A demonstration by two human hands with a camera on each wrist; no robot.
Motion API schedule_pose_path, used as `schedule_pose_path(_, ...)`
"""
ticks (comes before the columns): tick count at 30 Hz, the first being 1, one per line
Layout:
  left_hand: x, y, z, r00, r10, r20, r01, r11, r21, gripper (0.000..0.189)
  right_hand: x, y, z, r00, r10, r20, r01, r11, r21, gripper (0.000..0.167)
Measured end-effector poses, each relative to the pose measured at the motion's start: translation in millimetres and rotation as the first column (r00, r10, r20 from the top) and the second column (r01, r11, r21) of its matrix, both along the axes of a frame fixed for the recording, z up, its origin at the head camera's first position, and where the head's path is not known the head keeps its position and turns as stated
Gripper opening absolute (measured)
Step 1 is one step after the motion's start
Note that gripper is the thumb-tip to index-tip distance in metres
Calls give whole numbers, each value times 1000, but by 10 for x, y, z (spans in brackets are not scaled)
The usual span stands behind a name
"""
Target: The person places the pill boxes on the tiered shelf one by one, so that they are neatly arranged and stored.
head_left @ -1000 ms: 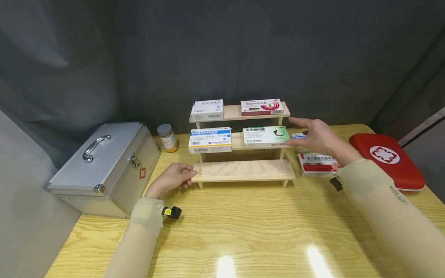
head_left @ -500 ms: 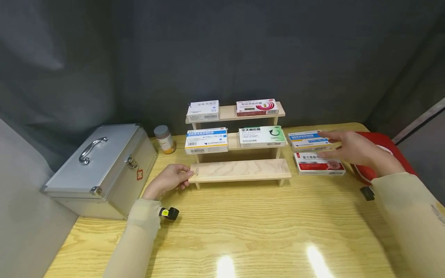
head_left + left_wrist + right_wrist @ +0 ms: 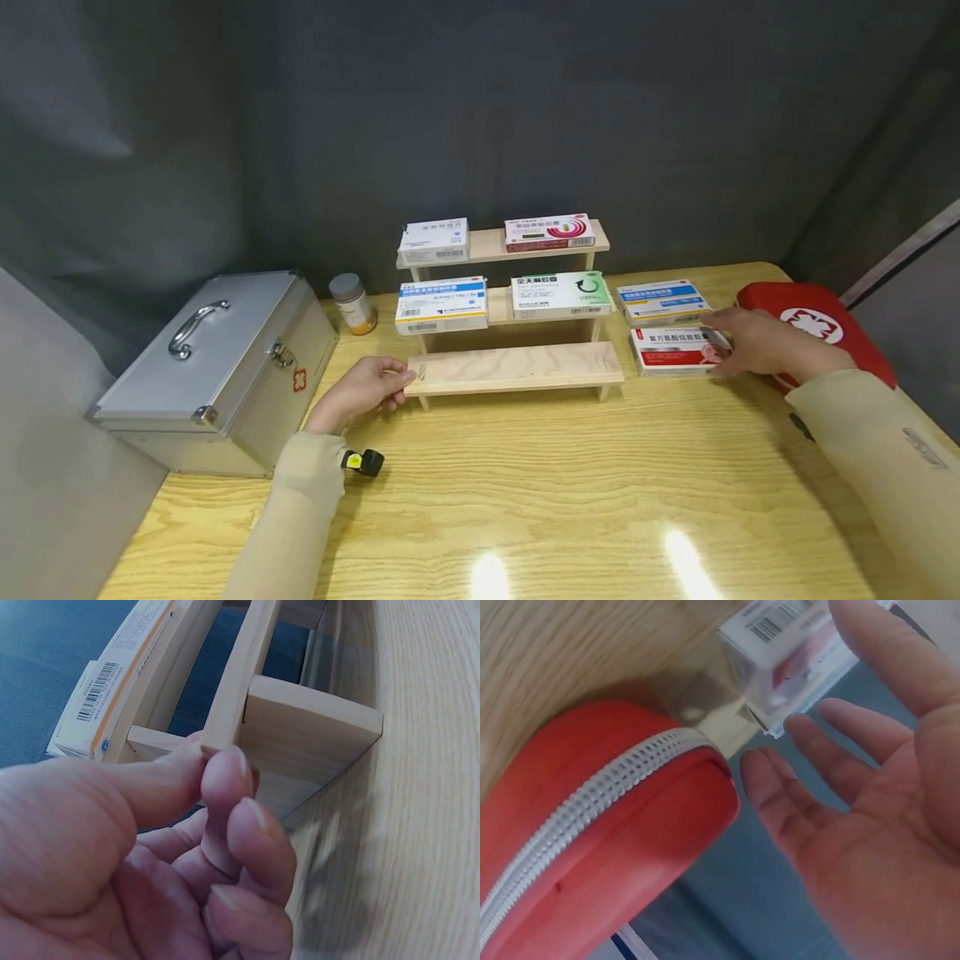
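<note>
My left hand (image 3: 365, 386) pinches the left end of the lowest tier of a three-step wooden display shelf (image 3: 517, 367); the left wrist view shows thumb and forefinger on the board's corner (image 3: 225, 727). My right hand (image 3: 765, 340) reaches over the right end of a red-and-white medicine box (image 3: 667, 358), lying flat on the table. In the right wrist view the fingers are spread and relaxed beside that box (image 3: 780, 660), without gripping it. A blue-and-white medicine box (image 3: 660, 302) lies just behind it. Two medicine boxes sit on each of the shelf's upper tiers, among them a green-and-white one (image 3: 558, 296).
A red zippered first-aid pouch (image 3: 847, 333) lies at the right, partly behind my right hand. On the left stand a silver metal case (image 3: 202, 350) with a handle and a grey-capped bottle (image 3: 354, 307). A dark curtain (image 3: 480, 108) hangs behind the table (image 3: 450, 492).
My right hand has left the green-and-white box on the middle tier and moved right and down to the red-and-white box. My left hand keeps its pinch on the shelf.
</note>
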State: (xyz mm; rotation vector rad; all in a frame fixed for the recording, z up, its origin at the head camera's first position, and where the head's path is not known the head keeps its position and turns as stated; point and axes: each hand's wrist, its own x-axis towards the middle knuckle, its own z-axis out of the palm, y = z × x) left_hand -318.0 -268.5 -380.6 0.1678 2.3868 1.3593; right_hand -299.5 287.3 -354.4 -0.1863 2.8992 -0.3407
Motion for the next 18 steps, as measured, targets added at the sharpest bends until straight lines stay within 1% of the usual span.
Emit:
schedule_pose_path(4, 9, 0, 14, 1000, -5, 0, 5, 1000, -1, 32, -35, -8, -52, 1000, 26, -16, -26, 998, 49, 104)
schedule_pose_path(6, -40, -24, -51, 1000, -3, 4, 3, 1000, 3, 34, -48, -5, -76, 999, 44, -24, -42, 997, 59, 103)
schedule_pose_path(11, -56, -31, -59, 1000, -5, 3, 5, 1000, 9, 34, -67, -9, -111, 996, 86, -36, -82, 993, 88, 99)
schedule_pose_path(13, -59, -34, -63, 1000, -2, 5, 2, 1000, 9, 33, -74, -20, -113, 996, 85, -28, -82, 992, 96, 100)
schedule_pose_path(18, -60, -35, -71, 1000, 10, 21, -10, 1000, 17, 32, -89, -48, -105, 998, 65, 7, -65, 995, 79, 102)
